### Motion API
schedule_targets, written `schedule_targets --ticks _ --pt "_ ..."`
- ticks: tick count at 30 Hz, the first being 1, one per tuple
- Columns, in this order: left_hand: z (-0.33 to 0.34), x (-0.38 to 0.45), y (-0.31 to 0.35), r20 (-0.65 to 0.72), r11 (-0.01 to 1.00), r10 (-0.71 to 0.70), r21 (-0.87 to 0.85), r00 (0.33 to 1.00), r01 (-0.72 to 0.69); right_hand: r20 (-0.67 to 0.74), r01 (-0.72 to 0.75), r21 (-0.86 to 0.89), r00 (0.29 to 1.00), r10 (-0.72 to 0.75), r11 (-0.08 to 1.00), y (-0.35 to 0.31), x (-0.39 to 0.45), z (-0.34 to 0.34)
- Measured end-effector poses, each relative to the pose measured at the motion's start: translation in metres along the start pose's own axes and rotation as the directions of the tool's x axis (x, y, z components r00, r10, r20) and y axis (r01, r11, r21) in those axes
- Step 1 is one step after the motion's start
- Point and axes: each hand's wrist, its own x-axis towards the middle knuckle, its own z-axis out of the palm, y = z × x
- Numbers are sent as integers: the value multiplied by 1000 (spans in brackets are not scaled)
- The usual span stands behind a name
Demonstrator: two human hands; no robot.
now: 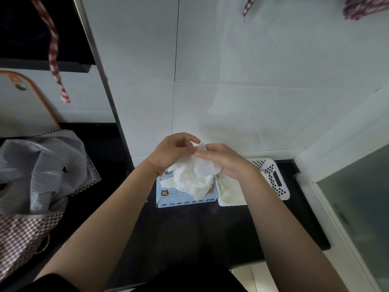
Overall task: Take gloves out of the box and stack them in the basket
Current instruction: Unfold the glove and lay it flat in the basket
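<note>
A light blue glove box (181, 200) marked XL lies on the black counter by the tiled wall. Just right of it stands a white perforated basket (275, 182) with pale gloves (230, 191) lying in it. Both hands hold a bunch of crumpled white gloves (193, 175) above the box. My left hand (172, 150) grips the bunch from the left with curled fingers. My right hand (219, 159) holds it from the right, fingers laid over the top. The box opening is hidden under the gloves.
A checked bag (31, 207) with a grey plastic bag (40, 165) inside sits at the left of the counter. A cutting board with an orange rim (37, 95) leans behind it. A glass door (362, 207) and white wall close off the right side.
</note>
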Motion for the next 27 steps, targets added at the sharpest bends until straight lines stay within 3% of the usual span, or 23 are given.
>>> schedule_targets --ticks 2,5,8,10,15,18,21,23,25,27 --pt "0 1 7 55 998 18 -62 998 -15 36 21 125 999 -26 992 -5 -5 -6" --pt "0 6 6 105 994 -52 -85 993 61 -43 74 196 997 -67 978 -11 -9 -19" --pt "11 8 0 167 986 -166 -1 972 168 -180 139 78 976 -123 987 -13 -13 -28" --pt "25 8 -7 193 984 -172 85 966 158 -249 170 -15 954 -169 985 -12 -16 -32" --pt "54 12 -18 87 940 -207 293 974 174 -358 172 -90 913 -193 981 -5 -28 -52" --pt "62 19 -23 81 929 -236 310 968 201 -427 171 -91 883 -194 981 -1 -36 -69" --pt "69 20 -26 99 954 -257 182 961 237 -475 149 -67 865 -162 987 6 -41 -85" --pt "74 22 -34 171 960 -252 -76 953 268 -494 118 -22 862 -113 993 14 -45 -97" --pt "76 22 -41 228 895 -246 -321 942 311 -487 88 54 872 -50 995 22 -47 -105" --pt "79 26 -48 251 840 -286 -398 925 368 -472 49 119 882 13 992 37 -47 -114"
